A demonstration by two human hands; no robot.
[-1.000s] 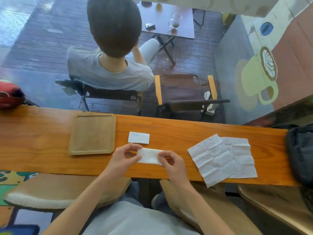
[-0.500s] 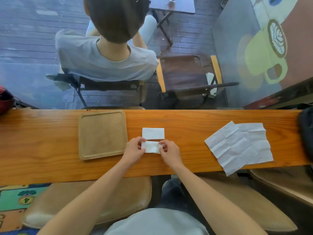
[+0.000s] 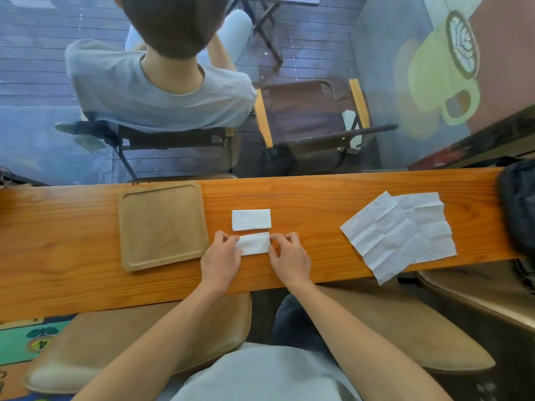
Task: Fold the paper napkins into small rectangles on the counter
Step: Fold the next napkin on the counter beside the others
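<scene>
A small folded white napkin (image 3: 253, 243) lies flat on the wooden counter (image 3: 312, 198). My left hand (image 3: 221, 259) pinches its left end and my right hand (image 3: 289, 256) pinches its right end. Just behind it lies a second folded napkin rectangle (image 3: 251, 219), apart from my hands. To the right, two unfolded creased napkins (image 3: 402, 233) lie overlapping, one corner hanging over the counter's near edge.
A square wooden tray (image 3: 162, 225) sits left of the napkins. A dark bag (image 3: 518, 206) rests at the counter's right end. Beyond the glass a person sits in a chair with their back to me. Padded stools stand below the counter.
The napkin in my hands went from a longer strip held above the near edge to a shorter rectangle pressed down on the counter, close behind the other folded one. The view tilted downward.
</scene>
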